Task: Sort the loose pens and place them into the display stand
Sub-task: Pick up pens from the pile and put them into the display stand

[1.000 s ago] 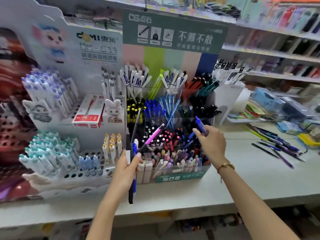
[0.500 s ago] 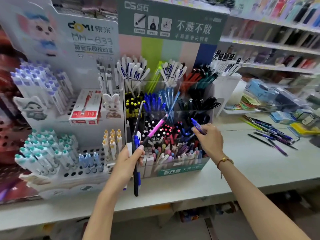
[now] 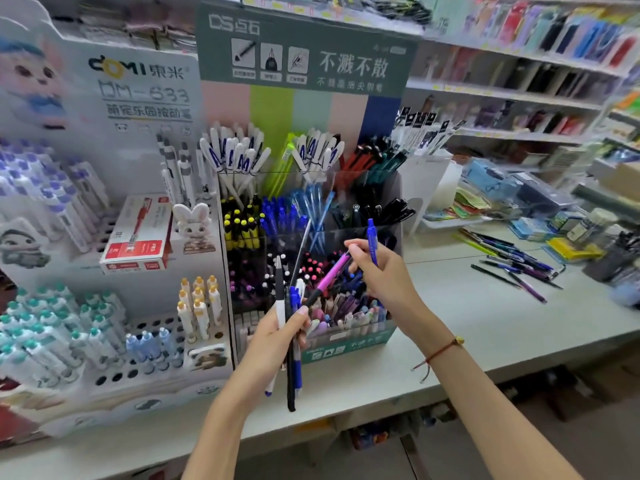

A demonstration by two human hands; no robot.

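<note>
Pens (image 3: 289, 327) sit bunched in the left hand (image 3: 273, 341) just before the stand (image 3: 346, 348), while the right hand (image 3: 384, 275), gripping a blue pen (image 3: 372, 237), pinches the purple pen (image 3: 330, 277); next, I judge, comes slotting each among matching colours.

Bright even light, edges blurred, warped

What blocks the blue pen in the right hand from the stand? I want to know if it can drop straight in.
The right hand holds the blue pen just over the display stand. The pink pen it is pinching crosses underneath, and the front compartments look packed.
</note>
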